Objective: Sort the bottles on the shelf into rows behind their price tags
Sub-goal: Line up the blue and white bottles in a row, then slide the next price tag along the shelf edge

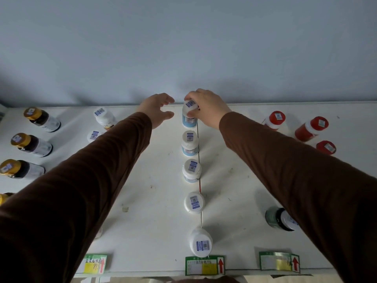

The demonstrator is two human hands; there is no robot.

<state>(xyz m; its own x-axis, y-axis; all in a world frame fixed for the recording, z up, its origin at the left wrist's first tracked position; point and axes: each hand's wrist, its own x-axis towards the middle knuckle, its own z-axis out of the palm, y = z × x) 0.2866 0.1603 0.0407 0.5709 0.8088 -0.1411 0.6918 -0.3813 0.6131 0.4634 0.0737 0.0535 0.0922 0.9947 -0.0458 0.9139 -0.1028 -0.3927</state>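
Right grip clasps the rearmost blue-labelled bottle; left grip hovers beside it, open.

Plain pale blue-grey wall behind, white shelf surface scuffed and spotted, dark seam running front to back, soft diffuse light

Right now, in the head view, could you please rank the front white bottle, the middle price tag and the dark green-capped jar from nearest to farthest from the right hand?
Measured from the right hand at the shelf's back:
1. Dark green-capped jar, right side, partly under the sleeve.
2. Front white bottle, end of the centre row.
3. Middle price tag, on the front edge.
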